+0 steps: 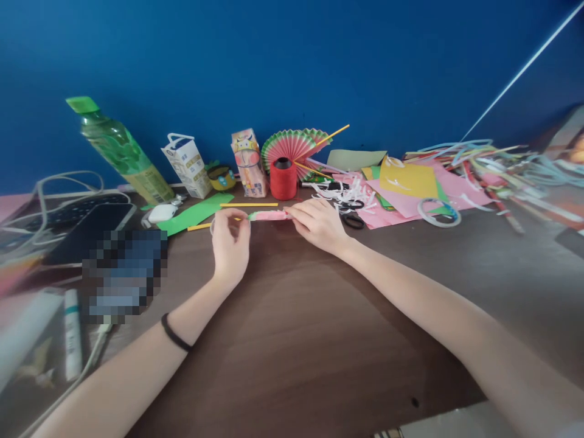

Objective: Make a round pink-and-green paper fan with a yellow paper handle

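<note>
A narrow folded paper strip [269, 215], pink with a green end, lies between my two hands near the back of the brown table. My left hand [231, 246] has its fingers curled with thumb and forefinger pinched at the green end. At the pink end, the fingers of my right hand [322, 226] are pressed together on the strip; their tips partly cover it. One yellow stick [249, 205] lies just behind the strip, and another yellow stick [199, 227] reaches out beside my left hand. Behind them stands a red thread spool [283, 180].
A pink-and-green paper fan [292, 146], a pink carton [249, 164], a white carton [188, 167] and a green bottle [125, 152] line the blue wall. Black-handled scissors [353, 220], coloured paper [408, 179] and a tape roll [438, 213] lie right. A white marker [72, 334] is left.
</note>
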`<move>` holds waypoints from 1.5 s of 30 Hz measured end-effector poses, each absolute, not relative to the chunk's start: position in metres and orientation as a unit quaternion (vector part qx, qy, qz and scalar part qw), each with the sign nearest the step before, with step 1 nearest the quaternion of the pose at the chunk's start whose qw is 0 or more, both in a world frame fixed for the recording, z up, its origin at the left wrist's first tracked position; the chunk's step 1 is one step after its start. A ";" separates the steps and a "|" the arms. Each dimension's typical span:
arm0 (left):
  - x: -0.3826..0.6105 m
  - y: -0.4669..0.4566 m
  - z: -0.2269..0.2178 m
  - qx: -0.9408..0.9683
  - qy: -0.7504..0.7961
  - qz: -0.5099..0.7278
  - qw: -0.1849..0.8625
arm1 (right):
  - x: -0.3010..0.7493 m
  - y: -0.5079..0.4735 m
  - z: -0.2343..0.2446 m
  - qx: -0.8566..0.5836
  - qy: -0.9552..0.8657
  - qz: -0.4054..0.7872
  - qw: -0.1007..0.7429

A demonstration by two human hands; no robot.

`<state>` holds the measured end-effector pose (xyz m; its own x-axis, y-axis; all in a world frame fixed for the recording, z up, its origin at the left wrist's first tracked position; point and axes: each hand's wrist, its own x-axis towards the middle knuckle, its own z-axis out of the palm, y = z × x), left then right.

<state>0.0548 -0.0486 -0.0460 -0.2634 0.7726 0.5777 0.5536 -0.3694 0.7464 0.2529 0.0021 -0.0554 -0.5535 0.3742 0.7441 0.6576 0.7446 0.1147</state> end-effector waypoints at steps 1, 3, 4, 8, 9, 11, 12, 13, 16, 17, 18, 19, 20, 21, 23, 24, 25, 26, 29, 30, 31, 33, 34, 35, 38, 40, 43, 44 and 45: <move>0.056 -0.052 -0.045 0.648 0.543 0.534 0.028 | 0.252 0.001 -0.055 -0.297 -0.862 -0.195 0.362; 0.058 -0.057 -0.043 0.729 0.505 0.457 -0.070 | 0.251 -0.002 -0.054 -0.289 -0.868 -0.185 0.359; 0.059 -0.059 -0.042 0.758 0.485 0.424 -0.099 | 0.251 -0.003 -0.053 -0.284 -0.871 -0.176 0.361; 0.061 -0.059 -0.043 0.809 0.439 0.366 -0.140 | 0.247 -0.008 -0.049 -0.273 -0.870 -0.118 0.393; 0.060 -0.059 -0.043 0.809 0.440 0.364 -0.140 | 0.246 -0.010 -0.048 -0.274 -0.867 -0.096 0.405; 0.060 -0.058 -0.044 0.806 0.449 0.364 -0.131 | 0.243 -0.013 -0.045 -0.273 -0.858 -0.047 0.432; 0.060 -0.058 -0.044 0.804 0.453 0.365 -0.124 | 0.241 -0.014 -0.043 -0.270 -0.854 -0.025 0.444; 0.060 -0.058 -0.044 0.802 0.455 0.368 -0.118 | 0.240 -0.016 -0.041 -0.266 -0.850 -0.007 0.455; 0.060 -0.060 -0.042 0.795 0.454 0.390 -0.101 | 0.238 -0.020 -0.038 -0.259 -0.839 0.019 0.477; 0.060 -0.060 -0.041 0.793 0.452 0.397 -0.095 | 0.237 -0.021 -0.038 -0.258 -0.836 0.023 0.483; 0.060 -0.061 -0.041 0.791 0.451 0.404 -0.089 | 0.237 -0.022 -0.037 -0.257 -0.833 0.025 0.489; 0.059 -0.061 -0.041 0.790 0.451 0.408 -0.083 | 0.237 -0.022 -0.037 -0.254 -0.832 0.027 0.493; 0.059 -0.061 -0.041 0.789 0.452 0.409 -0.076 | 0.237 -0.023 -0.037 -0.249 -0.832 0.029 0.495; 0.060 -0.062 -0.041 0.787 0.456 0.409 -0.070 | 0.237 -0.023 -0.038 -0.244 -0.833 0.032 0.496; 0.060 -0.062 -0.041 0.785 0.463 0.408 -0.056 | 0.237 -0.022 -0.038 -0.238 -0.836 0.040 0.494; 0.060 -0.062 -0.041 0.783 0.466 0.408 -0.048 | 0.237 -0.022 -0.039 -0.238 -0.836 0.045 0.492; 0.060 -0.062 -0.041 0.782 0.467 0.410 -0.041 | 0.237 -0.022 -0.039 -0.238 -0.836 0.049 0.492; 0.060 -0.062 -0.041 0.781 0.468 0.412 -0.033 | 0.237 -0.021 -0.040 -0.238 -0.836 0.052 0.492; 0.061 -0.063 -0.041 0.774 0.477 0.417 -0.004 | 0.237 -0.021 -0.041 -0.235 -0.835 0.061 0.493; 0.061 -0.064 -0.040 0.769 0.483 0.418 0.008 | 0.237 -0.021 -0.041 -0.235 -0.836 0.063 0.492; 0.062 -0.064 -0.040 0.765 0.489 0.419 0.019 | 0.237 -0.021 -0.042 -0.237 -0.837 0.065 0.490; 0.062 -0.065 -0.039 0.759 0.494 0.424 0.031 | 0.237 -0.021 -0.042 -0.242 -0.838 0.067 0.485; 0.062 -0.065 -0.039 0.756 0.494 0.428 0.030 | 0.237 -0.021 -0.043 -0.243 -0.839 0.068 0.483; 0.061 -0.065 -0.039 0.755 0.492 0.433 0.024 | 0.237 -0.021 -0.043 -0.242 -0.840 0.068 0.481; 0.060 -0.063 -0.040 0.758 0.481 0.440 -0.013 | 0.237 -0.021 -0.044 -0.230 -0.845 0.067 0.478; 0.060 -0.062 -0.041 0.764 0.472 0.437 -0.038 | 0.236 -0.021 -0.044 -0.224 -0.849 0.067 0.474; 0.059 -0.060 -0.043 0.767 0.468 0.435 -0.057 | 0.235 -0.022 -0.044 -0.226 -0.855 0.068 0.462; 0.058 -0.060 -0.043 0.767 0.469 0.434 -0.060 | 0.235 -0.022 -0.044 -0.225 -0.856 0.066 0.461; 0.058 -0.060 -0.043 0.766 0.471 0.432 -0.062 | 0.235 -0.023 -0.044 -0.222 -0.857 0.064 0.460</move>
